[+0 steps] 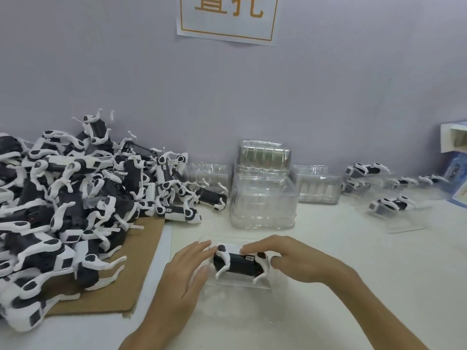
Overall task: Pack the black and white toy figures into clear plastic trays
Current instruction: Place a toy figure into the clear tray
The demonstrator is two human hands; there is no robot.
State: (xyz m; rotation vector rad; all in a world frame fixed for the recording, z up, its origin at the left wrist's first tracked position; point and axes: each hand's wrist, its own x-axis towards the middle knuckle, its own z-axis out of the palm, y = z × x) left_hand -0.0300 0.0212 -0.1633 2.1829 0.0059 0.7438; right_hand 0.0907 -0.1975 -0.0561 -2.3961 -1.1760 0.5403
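A black and white toy figure (236,263) lies on its side in a clear plastic tray (237,283) on the white table in front of me. My left hand (185,271) rests at the figure's left end, its straight fingers touching the figure and the tray's edge. At the right end, my right hand (290,260) has its fingers laid over the top of the figure and its thumb at the side. A big heap of loose toy figures (75,198) fills the left side.
Stacks of empty clear trays (262,200) stand behind the tray I work on. Several packed trays with figures (390,205) lie at the right. A brown cardboard sheet (136,269) lies under the heap. A blue box (457,183) stands at the far right, and a paper sign (227,18) hangs on the wall.
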